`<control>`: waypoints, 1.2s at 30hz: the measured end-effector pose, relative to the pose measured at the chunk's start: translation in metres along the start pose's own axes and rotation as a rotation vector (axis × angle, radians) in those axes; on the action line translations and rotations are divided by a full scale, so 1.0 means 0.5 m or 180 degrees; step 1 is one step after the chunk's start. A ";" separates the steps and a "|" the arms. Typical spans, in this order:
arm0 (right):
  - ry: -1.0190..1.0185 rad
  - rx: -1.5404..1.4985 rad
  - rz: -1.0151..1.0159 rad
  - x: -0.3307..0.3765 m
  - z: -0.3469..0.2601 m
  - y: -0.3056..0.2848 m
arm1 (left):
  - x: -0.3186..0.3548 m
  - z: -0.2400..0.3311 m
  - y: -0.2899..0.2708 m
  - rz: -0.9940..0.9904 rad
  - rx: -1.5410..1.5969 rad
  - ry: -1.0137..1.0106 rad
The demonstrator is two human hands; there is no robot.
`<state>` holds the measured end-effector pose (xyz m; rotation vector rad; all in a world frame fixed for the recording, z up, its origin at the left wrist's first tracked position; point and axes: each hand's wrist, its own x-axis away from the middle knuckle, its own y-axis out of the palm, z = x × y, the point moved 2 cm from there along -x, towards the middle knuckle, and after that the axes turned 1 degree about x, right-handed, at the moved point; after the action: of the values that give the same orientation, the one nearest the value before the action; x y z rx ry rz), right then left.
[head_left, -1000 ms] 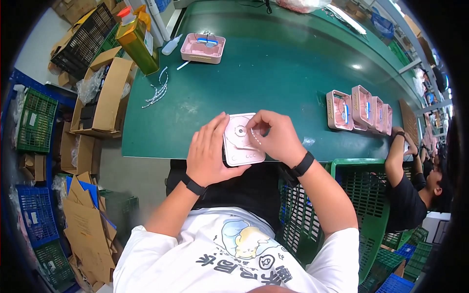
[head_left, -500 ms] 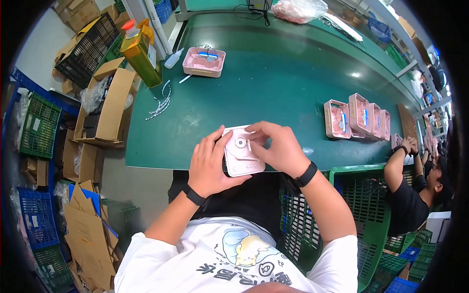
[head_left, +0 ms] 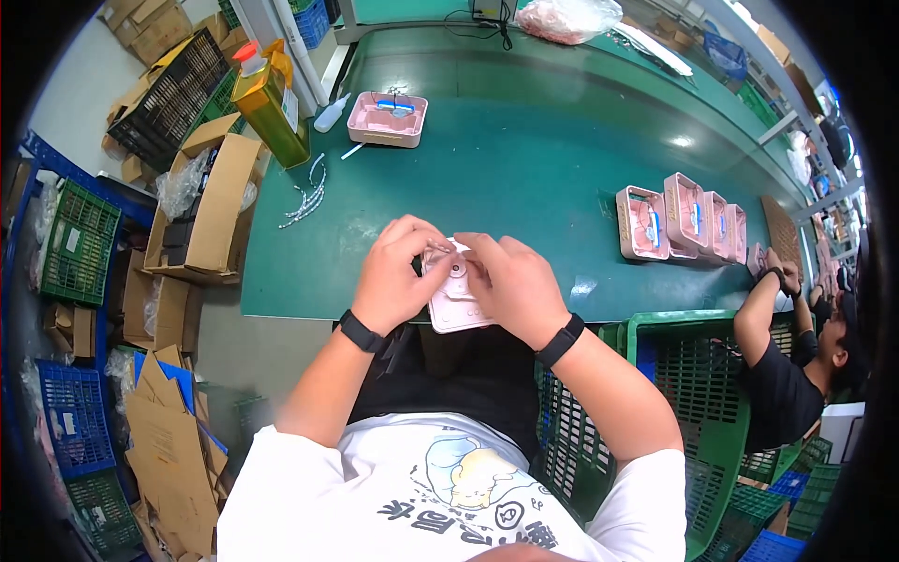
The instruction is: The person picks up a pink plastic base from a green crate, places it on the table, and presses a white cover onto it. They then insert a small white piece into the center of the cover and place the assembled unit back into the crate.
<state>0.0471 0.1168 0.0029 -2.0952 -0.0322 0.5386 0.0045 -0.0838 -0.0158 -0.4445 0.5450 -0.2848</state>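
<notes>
Pink part: a pale pink flat plastic piece (head_left: 457, 302) with a round knob in its middle is held at the near edge of the green surface (head_left: 524, 169), just above the person's lap.
Left hand: the left hand (head_left: 398, 273) grips the left side of the piece, fingers (head_left: 418, 234) curled over its upper corner, closed on it.
Right hand: the right hand (head_left: 517, 286) covers the right side of the piece, fingers bent down and pressed on its top near the knob, also closed on it.
Wrists: each wrist wears a black band.
Row of cases: four pink cases (head_left: 679, 217) stand side by side on the surface, to the right, well apart from the hands.
Far tray: one pink tray (head_left: 387, 119) with small parts inside lies far on the surface, near a white squeeze bottle (head_left: 332, 113).
Cords: a bunch of white cords (head_left: 305, 195) lies near the left edge of the surface.
Yellow bottle: a big yellow bottle (head_left: 272, 98) with red cap stands at the left corner.
Floor left: cardboard boxes (head_left: 211, 201) and blue and green crates.
Other person: a person in black (head_left: 796, 365) sits at the right, beside a green crate (head_left: 698, 375).
</notes>
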 end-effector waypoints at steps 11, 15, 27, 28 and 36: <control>0.0094 -0.0470 -0.0045 -0.009 0.009 0.001 | 0.003 -0.020 -0.022 0.0061 0.0094 -0.0580; 0.0197 -0.0659 -0.0044 -0.011 0.014 0.006 | -0.005 0.003 -0.024 0.0414 0.0453 -0.0597; 0.0008 -0.0385 -0.0371 -0.015 0.009 -0.019 | 0.031 0.009 -0.048 -0.0229 -0.0032 -0.1087; 0.0009 -0.0389 -0.0377 -0.015 0.009 -0.017 | 0.036 0.010 -0.048 -0.0229 -0.0032 -0.1095; -0.0439 -0.0240 -0.0308 -0.011 -0.001 -0.006 | 0.068 0.023 -0.030 -0.0308 0.0041 -0.0552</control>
<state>0.0426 0.1170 0.0075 -2.1139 -0.2352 0.6307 0.0366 -0.1055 -0.0145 -0.4789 0.3527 -0.3387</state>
